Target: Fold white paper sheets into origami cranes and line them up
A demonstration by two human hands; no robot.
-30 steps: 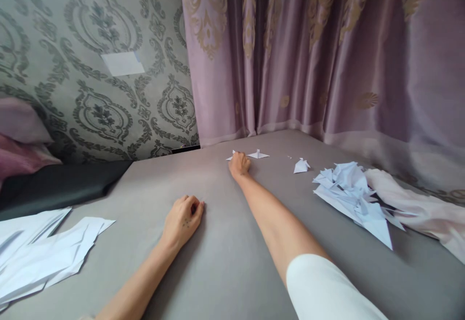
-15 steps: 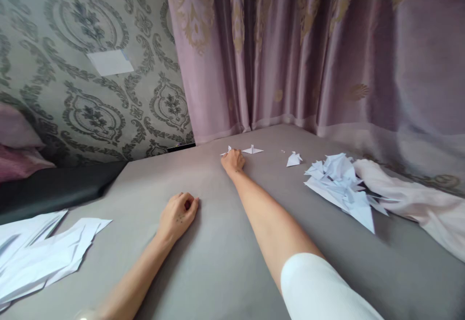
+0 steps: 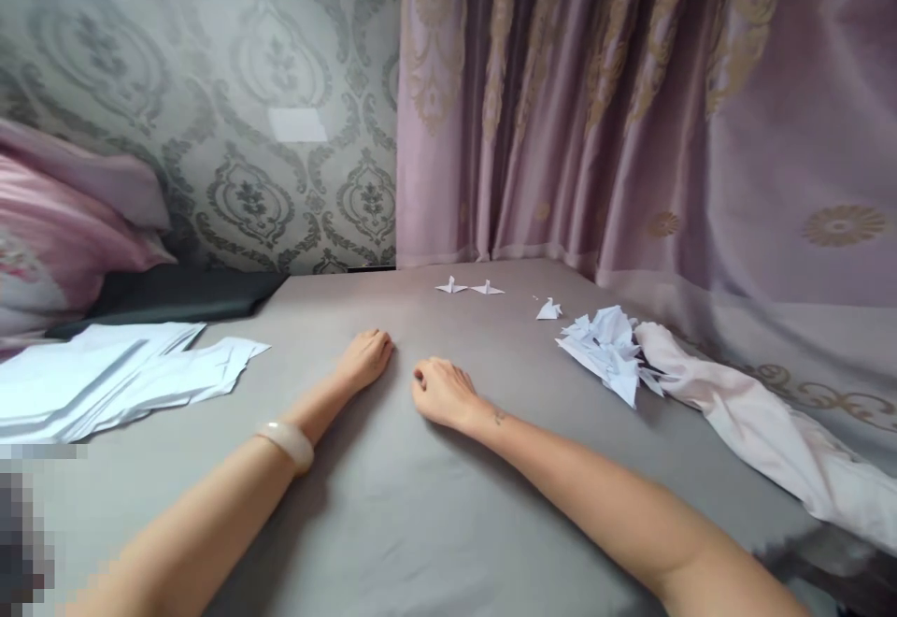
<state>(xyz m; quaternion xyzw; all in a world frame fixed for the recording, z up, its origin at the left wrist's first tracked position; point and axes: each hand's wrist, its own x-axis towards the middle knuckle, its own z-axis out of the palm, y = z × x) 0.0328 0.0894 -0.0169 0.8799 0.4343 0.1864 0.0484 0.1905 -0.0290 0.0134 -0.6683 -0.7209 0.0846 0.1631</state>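
Note:
My left hand rests on the grey bed surface with its fingers curled in, and nothing shows in them. Just to its right, my right hand lies loosely fisted on the same surface, also with nothing visible inside. The two hands are apart. Beyond them, at the far edge, a white paper crane stands with spread wings beside a second paper crane. Further right sits a folded paper bird, near a heap of folded white paper pieces.
Stacks of white paper sheets lie on the left, in front of a black flat item and pink bedding. A pale cloth stretches along the right side. Purple curtains hang behind the far edge.
My right hand has drawn back from the left paper crane, which now stands uncovered. My left hand has shifted and stays curled. The camera view has turned to the left.

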